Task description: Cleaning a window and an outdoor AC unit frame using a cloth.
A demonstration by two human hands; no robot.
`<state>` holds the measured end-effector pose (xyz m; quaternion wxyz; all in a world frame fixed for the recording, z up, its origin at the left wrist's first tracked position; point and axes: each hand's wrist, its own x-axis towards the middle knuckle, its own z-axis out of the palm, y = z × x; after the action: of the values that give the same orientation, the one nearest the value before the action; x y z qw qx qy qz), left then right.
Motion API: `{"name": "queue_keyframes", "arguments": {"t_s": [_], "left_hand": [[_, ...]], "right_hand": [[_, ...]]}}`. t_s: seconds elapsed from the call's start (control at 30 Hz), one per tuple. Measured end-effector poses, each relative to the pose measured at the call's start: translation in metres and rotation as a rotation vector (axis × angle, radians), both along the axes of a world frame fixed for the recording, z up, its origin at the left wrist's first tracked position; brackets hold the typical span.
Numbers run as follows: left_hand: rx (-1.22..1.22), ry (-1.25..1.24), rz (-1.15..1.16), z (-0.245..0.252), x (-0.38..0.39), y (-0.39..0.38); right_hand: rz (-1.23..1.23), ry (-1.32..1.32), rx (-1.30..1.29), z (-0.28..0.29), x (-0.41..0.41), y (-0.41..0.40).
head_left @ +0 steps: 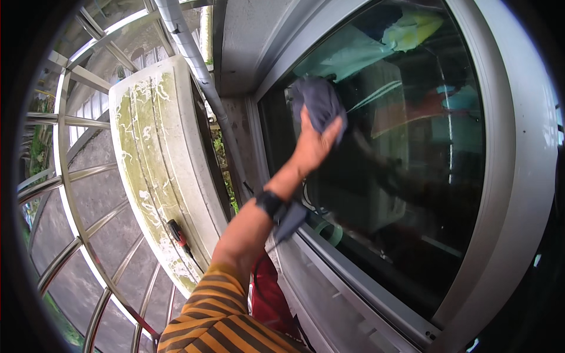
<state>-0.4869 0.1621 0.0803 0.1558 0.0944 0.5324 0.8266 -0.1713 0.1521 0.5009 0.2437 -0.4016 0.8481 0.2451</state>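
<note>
My left hand [314, 143] presses a bunched grey cloth [320, 103] against the dark glass pane [423, 185] of a window, near its left side. The fingers are spread over the cloth and partly hidden in its folds. A black band or watch [270, 204] is around that wrist, and below it a blurred dark grey flat object [290, 222] hangs by a thin cable. My right hand is out of view. To the left of my forearm, a red and black handled tool [178, 234] lies on a weathered white metal casing [190, 114].
A curved metal-bar grille [66, 176] bounds the left side. A wrapped pipe [190, 53] runs down between the stained casing and the wall. The window's light frame [499, 167] stands at right. Red fabric [271, 295] shows beneath my arm.
</note>
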Motion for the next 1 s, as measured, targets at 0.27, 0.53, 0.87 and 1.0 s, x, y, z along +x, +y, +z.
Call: {"name": "queue_keyframes", "arguments": {"t_s": [0.27, 0.53, 0.87, 1.0], "left_hand": [[-0.349, 0.155, 0.233, -0.009, -0.085, 0.056], [0.204, 0.659, 0.224, 0.170, -0.004, 0.008], [0.268, 0.688, -0.263, 0.134, 0.198, -0.050], [0.055, 0.585, -0.440, 0.039, 0.211, -0.066]], "right_hand": [[-0.739, 0.558, -0.344, -0.037, -0.002, -0.015], [-0.947, 0.469, -0.178, -0.022, 0.025, -0.016], [-0.771, 0.307, -0.072, 0.001, 0.039, -0.014], [-0.474, 0.143, 0.132, 0.023, 0.067, -0.015]]}}
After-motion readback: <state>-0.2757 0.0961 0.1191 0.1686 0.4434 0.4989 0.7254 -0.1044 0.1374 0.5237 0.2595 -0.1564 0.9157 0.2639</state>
